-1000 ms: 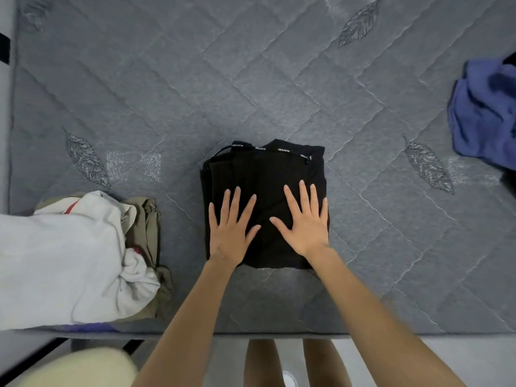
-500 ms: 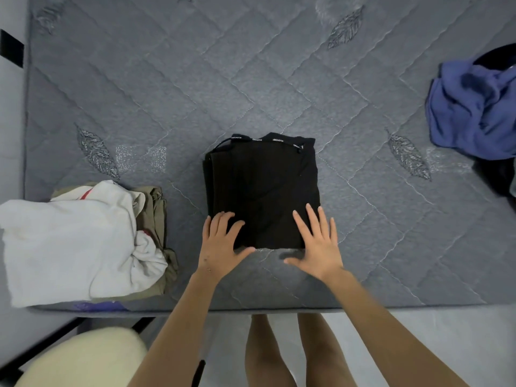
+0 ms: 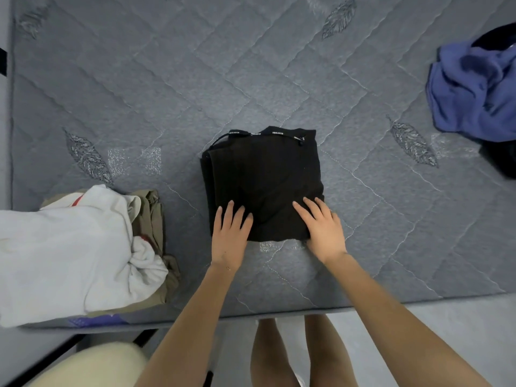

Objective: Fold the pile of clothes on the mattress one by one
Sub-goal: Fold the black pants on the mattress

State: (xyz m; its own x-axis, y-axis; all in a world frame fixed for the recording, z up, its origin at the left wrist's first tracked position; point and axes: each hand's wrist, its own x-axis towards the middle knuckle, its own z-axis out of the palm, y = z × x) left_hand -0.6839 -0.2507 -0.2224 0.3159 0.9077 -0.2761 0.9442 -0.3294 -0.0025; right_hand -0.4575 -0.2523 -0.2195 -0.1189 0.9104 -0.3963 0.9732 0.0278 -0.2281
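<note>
Two hands lie flat with fingers straight on the near edge of the folded black garment (image 3: 262, 177), the left hand (image 3: 229, 236) at its left corner and the right hand (image 3: 325, 230) at its right, gripping nothing. The garment sits mid-width on the mattress (image 3: 195, 79), back from the front edge. Bare quilting separates it from the white-and-khaki pile (image 3: 69, 247) on the left and the blue garment (image 3: 472, 90) on the right.

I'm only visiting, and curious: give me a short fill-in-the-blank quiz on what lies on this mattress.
1. The folded garment touched by the left hand and right hand is ____.
2. The crumpled garment at the far right of the mattress is ____.
3. The olive garment on the left lies under a ____ one.
Missing words: black; blue; white.
</note>
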